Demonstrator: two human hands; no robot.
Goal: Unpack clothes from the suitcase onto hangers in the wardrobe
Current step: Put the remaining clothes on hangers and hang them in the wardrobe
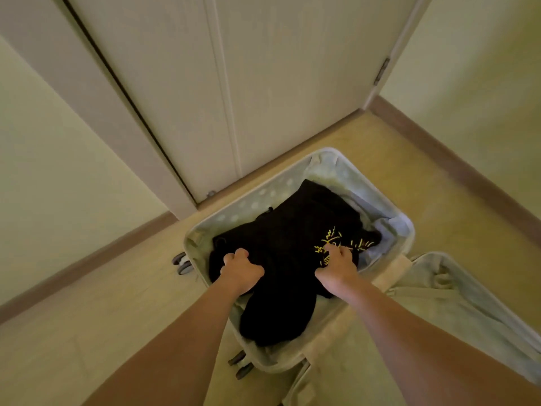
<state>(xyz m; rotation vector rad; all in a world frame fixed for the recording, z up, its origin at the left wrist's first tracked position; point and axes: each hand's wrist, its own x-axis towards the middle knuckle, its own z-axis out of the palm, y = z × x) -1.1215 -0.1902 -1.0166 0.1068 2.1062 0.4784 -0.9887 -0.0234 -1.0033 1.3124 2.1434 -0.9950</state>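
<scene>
Black garment with yellow print (292, 253) bunched in open suitcase (328, 168) on wooden floor (87, 317) before closed wardrobe doors (187, 83), gripped at near edge by left hand (241, 272), right hand (336, 266) fingers curled into printed fabric.

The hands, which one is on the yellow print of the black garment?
The right hand: its fingers rest on the yellow print. The left hand grips plain black cloth.

Two bare forearms reaching forward and down, left hand (241, 269) curled with knuckles up, gripping dark cloth, right hand (336, 266) just right of it, fingers bent, pinching the same cloth
</scene>
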